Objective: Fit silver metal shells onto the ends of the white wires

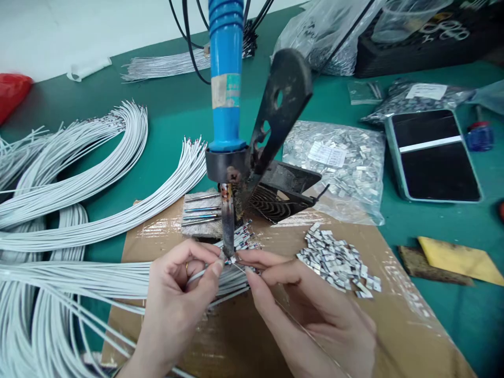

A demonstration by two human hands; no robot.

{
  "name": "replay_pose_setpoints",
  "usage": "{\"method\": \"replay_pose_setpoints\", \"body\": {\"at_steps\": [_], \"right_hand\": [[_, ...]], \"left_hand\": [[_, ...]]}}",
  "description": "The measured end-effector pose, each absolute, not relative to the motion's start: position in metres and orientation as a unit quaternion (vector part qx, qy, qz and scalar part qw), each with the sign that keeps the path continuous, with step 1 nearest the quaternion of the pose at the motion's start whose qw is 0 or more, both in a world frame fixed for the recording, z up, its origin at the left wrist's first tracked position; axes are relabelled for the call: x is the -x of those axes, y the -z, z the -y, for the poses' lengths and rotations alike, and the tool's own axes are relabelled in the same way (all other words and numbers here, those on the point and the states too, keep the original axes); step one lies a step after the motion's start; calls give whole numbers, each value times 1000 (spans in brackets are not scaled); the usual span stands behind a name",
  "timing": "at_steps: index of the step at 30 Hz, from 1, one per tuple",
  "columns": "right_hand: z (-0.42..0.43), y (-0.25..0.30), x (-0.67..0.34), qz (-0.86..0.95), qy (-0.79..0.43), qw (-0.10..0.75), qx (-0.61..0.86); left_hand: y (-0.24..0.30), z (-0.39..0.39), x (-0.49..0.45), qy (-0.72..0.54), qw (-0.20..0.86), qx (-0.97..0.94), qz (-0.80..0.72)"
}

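A blue soldering iron [226,105] is clamped upright in a black metal stand [275,110], its tip pointing down at the work. My left hand [185,294] pinches a white cable [196,276] just left of the tip. Right of the tip, my right hand [311,310] is closed on a thin strand of solder wire [293,317] that trails down past the palm. Cable end and solder wire meet right under the tip, at a small shiny piece [233,259] partly hidden by the fingers. Behind my hands lies a bundle of white cables [118,270].
Small metal-and-white pieces [340,260] lie heaped on the cardboard [397,294]. More white cable bundles [79,157] are at left. Behind are a bag of parts [334,163] and a phone [433,157]. A yellow sponge [460,260] is at right.
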State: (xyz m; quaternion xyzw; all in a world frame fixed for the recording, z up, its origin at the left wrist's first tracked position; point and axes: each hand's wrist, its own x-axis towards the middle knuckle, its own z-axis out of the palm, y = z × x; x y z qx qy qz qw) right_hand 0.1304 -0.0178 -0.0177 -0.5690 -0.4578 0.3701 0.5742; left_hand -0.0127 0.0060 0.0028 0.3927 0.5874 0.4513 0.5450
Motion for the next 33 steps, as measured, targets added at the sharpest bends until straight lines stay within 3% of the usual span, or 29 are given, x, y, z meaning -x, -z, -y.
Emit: {"method": "replay_pose_setpoints", "body": {"at_steps": [33], "right_hand": [[19, 22, -131, 480, -352, 587, 548]], "left_hand": [[-4, -7, 12, -445, 516, -426, -595]]}}
